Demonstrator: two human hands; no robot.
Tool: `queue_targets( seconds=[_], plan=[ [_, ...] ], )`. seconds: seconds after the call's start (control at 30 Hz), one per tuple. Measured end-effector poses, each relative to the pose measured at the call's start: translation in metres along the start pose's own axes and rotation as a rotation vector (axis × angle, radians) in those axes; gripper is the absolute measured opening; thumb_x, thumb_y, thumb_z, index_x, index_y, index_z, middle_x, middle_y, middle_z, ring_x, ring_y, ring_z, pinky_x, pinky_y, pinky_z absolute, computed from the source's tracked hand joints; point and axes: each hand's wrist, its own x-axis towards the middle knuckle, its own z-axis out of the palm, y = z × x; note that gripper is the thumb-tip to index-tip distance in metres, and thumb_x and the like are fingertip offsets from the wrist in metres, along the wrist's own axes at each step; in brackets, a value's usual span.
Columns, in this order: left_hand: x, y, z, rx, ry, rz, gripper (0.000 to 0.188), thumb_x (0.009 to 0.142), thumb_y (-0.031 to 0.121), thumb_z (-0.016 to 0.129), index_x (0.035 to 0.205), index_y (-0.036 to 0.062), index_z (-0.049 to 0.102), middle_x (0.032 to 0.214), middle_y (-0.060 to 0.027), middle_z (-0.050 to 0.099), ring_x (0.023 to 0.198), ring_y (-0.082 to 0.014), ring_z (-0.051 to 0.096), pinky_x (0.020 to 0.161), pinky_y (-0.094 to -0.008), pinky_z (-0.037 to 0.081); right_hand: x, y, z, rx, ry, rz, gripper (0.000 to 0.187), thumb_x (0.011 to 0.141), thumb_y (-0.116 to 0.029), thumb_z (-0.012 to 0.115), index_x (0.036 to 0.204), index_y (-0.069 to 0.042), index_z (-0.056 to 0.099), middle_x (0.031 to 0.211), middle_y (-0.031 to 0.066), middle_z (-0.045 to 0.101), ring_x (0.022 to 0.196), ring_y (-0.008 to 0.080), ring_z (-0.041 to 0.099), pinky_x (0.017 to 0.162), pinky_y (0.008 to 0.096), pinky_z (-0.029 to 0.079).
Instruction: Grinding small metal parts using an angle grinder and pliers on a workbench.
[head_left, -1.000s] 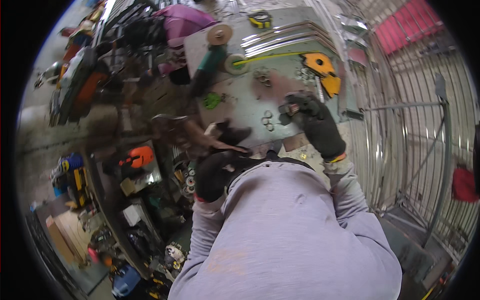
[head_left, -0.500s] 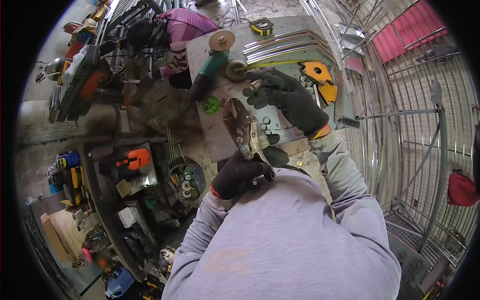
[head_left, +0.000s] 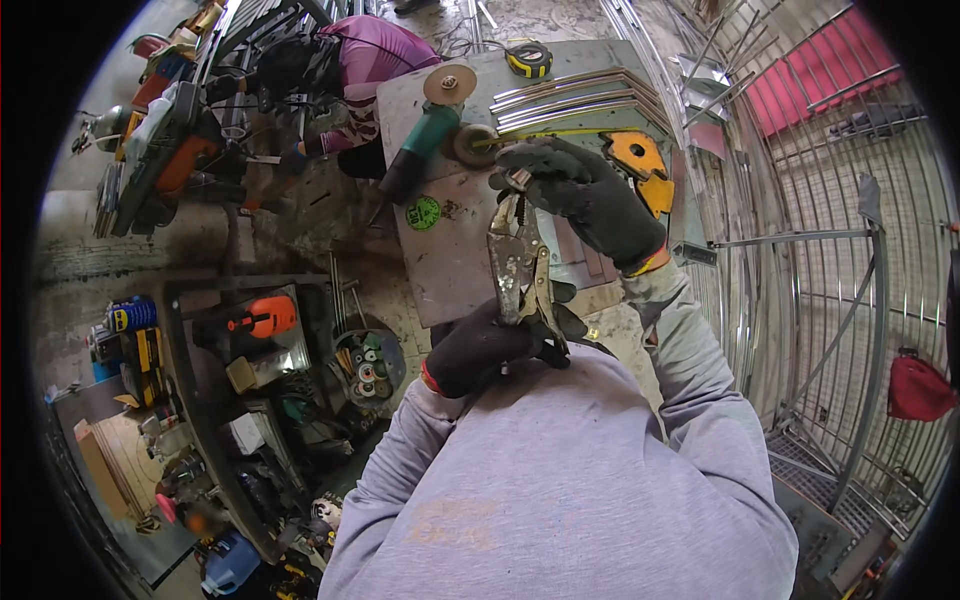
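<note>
gloved left hand (head_left: 475,350) gripping locking pliers (head_left: 511,262), gloved right hand (head_left: 585,196) pinching small metal piece (head_left: 520,178) near their tip, grinder (head_left: 424,142) left of right hand

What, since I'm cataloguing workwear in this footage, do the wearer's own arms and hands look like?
Both arms wear long, light grey sleeves. The left hand has a nearly black glove with a red cuff edge. The right hand has a dark grey glove whose cuff edge shows yellow and red.
</note>
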Motion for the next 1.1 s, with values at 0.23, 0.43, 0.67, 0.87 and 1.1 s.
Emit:
queue_targets(
  seconds=[0.23, 0.43, 0.67, 0.87, 1.1],
  plan=[
    [0.001, 0.003, -0.001, 0.095, -0.009, -0.017, 0.060, 0.093, 0.004, 0.066, 0.152, -0.0067, 0.060, 0.127, -0.0197, 0.078, 0.117, -0.0298, 0.077, 0.109, -0.0449, 0.060, -0.007, -0.004, -0.013, -0.001, -0.092, 0.001, 0.052, 0.113, -0.021, 0.073, 0.158, 0.002, 0.062, 0.146, 0.0129, 0.073, 0.137, 0.0272, 0.073, 0.116, 0.0375, 0.055],
    [0.001, 0.000, -0.001, 0.150, 0.078, -0.044, 0.048, 0.092, 0.002, 0.069, 0.139, -0.0047, 0.070, 0.121, -0.0137, 0.079, 0.114, -0.0236, 0.075, 0.106, -0.0374, 0.059, -0.012, -0.007, -0.016, 0.046, -0.102, 0.005, 0.061, 0.109, -0.036, 0.078, 0.155, 0.002, 0.064, 0.142, 0.0123, 0.074, 0.130, 0.0245, 0.075, 0.110, 0.0369, 0.058],
    [0.005, -0.012, -0.015, 0.313, 0.091, -0.090, 0.046, 0.098, 0.006, 0.069, 0.143, -0.0029, 0.069, 0.115, -0.0085, 0.076, 0.106, -0.0178, 0.071, 0.097, -0.0349, 0.057, -0.016, -0.016, -0.010, -0.138, -0.126, 0.000, 0.043, 0.109, -0.011, 0.069, 0.151, -0.001, 0.070, 0.135, 0.0096, 0.076, 0.124, 0.0171, 0.071, 0.111, 0.0346, 0.057],
    [0.006, -0.007, 0.004, 0.222, 0.095, -0.005, 0.054, 0.101, 0.012, 0.071, 0.153, -0.0017, 0.064, 0.115, -0.0085, 0.076, 0.099, -0.0168, 0.070, 0.091, -0.0343, 0.058, -0.027, -0.002, -0.014, 0.193, -0.091, 0.104, 0.050, 0.111, -0.016, 0.068, 0.157, 0.004, 0.064, 0.144, 0.0137, 0.076, 0.128, 0.0178, 0.071, 0.112, 0.0348, 0.056],
    [-0.001, -0.011, -0.002, 0.119, 0.089, -0.017, 0.050, 0.103, 0.017, 0.074, 0.148, -0.0020, 0.066, 0.114, -0.0090, 0.077, 0.101, -0.0187, 0.072, 0.094, -0.0354, 0.059, -0.024, 0.001, 0.008, 0.209, 0.068, 0.130, 0.049, 0.111, -0.019, 0.072, 0.153, 0.006, 0.067, 0.140, 0.0119, 0.079, 0.120, 0.0129, 0.073, 0.102, 0.0286, 0.058]
  ],
)
